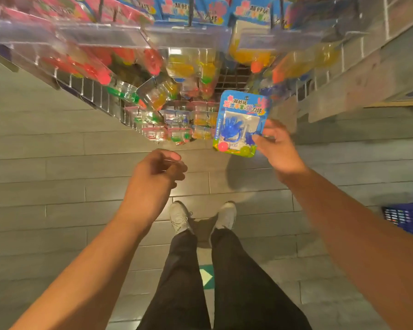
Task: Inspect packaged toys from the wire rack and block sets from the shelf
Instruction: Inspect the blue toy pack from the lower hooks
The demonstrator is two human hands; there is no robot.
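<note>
My right hand pinches the right edge of a blue blister pack that holds a blue sticky-hand toy and small balls. The pack is upright, its printed front facing me, just below the wire rack. My left hand hovers lower and to the left of the pack with fingers loosely curled and nothing in it. The rack hangs full of similar packs in red, yellow, green and blue.
Grey plank floor lies below, with my legs and white shoes at the centre. A blue plastic crate sits on the floor at the right edge. A grey shelf unit runs along the upper right.
</note>
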